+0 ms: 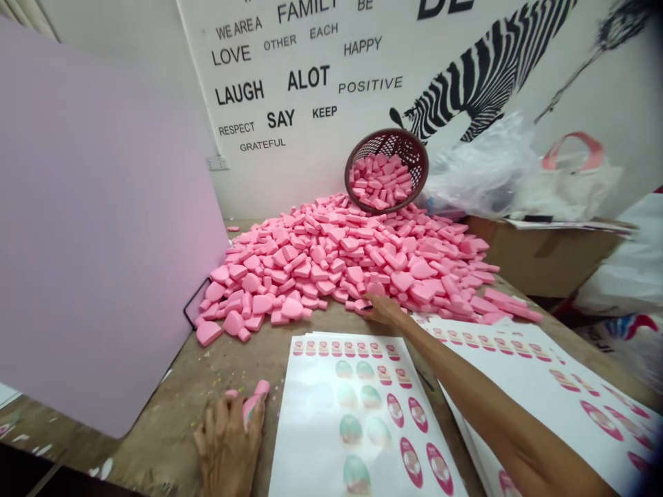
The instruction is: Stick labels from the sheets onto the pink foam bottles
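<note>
Right hand [380, 308] stretched forward to the near edge of the pink foam-piece heap [352, 262] on the table [217, 373], fingertips on one piece, grip not clearly closed; left hand [228, 442] near, curled around a foam piece [253, 404].

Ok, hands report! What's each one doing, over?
Left hand shut on pink sponge. Right hand reaching into sponge pile. Sticker sheet between them.

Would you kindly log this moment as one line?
left hand: holds sponge | right hand: reaching into sponge pile | sticker sheet between hands
</note>
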### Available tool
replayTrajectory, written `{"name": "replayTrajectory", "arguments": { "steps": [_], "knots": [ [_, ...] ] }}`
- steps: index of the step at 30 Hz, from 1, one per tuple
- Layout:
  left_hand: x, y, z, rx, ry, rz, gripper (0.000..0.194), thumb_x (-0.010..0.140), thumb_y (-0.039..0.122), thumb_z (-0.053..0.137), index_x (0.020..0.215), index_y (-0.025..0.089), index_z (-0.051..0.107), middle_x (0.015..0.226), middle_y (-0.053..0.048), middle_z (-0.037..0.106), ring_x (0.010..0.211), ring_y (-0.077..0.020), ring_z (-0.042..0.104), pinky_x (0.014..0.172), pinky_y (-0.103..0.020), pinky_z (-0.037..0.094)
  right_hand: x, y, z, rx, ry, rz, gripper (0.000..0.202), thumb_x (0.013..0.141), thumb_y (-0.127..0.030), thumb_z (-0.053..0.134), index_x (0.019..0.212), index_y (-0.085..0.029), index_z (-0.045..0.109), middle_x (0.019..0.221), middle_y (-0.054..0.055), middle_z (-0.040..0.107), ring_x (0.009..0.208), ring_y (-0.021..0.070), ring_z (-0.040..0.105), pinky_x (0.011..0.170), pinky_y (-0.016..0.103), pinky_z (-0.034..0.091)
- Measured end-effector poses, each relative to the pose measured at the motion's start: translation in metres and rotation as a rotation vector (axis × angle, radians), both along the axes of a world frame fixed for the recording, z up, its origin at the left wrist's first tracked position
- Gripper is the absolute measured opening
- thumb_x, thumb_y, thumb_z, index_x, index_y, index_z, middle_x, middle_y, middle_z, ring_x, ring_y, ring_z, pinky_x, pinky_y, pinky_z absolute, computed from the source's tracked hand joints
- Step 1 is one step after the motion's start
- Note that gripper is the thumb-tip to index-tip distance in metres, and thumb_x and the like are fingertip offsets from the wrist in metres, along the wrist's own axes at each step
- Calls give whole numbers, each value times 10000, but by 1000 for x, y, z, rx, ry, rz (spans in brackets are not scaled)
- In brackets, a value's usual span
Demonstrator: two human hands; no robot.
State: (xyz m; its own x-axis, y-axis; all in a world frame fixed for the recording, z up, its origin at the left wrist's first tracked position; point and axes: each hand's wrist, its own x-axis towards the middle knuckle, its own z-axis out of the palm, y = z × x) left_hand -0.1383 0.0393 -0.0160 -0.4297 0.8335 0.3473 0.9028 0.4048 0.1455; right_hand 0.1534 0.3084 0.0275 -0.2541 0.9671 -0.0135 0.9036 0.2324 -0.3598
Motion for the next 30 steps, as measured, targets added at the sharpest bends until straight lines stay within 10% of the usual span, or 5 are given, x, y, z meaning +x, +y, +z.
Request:
{"name": "replayTrajectory", "arguments": {
  "steps": [7, 12, 16, 25, 30],
  "knots": [
    [21, 7, 29, 434, -254, -52, 446, 861, 455, 460, 1133, 125, 587, 1233, -185, 534, 1089, -332, 511, 898, -477, 417, 10, -25, 17, -46, 5, 8, 394, 734, -471, 682, 931, -134, 627, 882, 83, 665, 800, 224, 619, 686, 320, 477],
    [101, 12, 45, 206, -1230, -410, 421, 868, 456, 483, 1180, 178, 543, 1193, -116, 592, 986, -218, 600, 809, -326, 491, -2, -137, 15, -106, 184, 35, 548, 677, -597, 658, 1040, -196, 567, 908, 54, 680, 767, 190, 633, 616, 260, 449],
    [143, 5, 42, 62, -1524, -469, 401, 865, 482, 492, 1085, 164, 598, 994, -74, 665, 908, -195, 616, 799, -284, 477, -5, -223, 7, -305, 556, 116, 482, 699, -518, 672, 1053, -207, 571, 953, 61, 673, 821, 197, 649, 671, 288, 485],
    [119, -34, 24, 3, -1739, -246, 380, 792, 445, 608, 1018, 141, 568, 1012, -111, 663, 713, -157, 653, 663, -280, 539, 38, -266, -52, 180, 104, -102, 304, 893, -440, 446, 997, -172, 542, 825, 95, 625, 779, 246, 584, 687, 361, 415],
    [117, -45, 26, -79, -1715, -275, 424, 744, 413, 677, 1045, 129, 583, 760, -53, 671, 667, -171, 672, 625, -257, 543, 28, -270, -48, 312, 35, -38, 184, 912, -350, 454, 891, -192, 546, 805, 58, 635, 755, 216, 545, 693, 343, 334]
  ]
}}
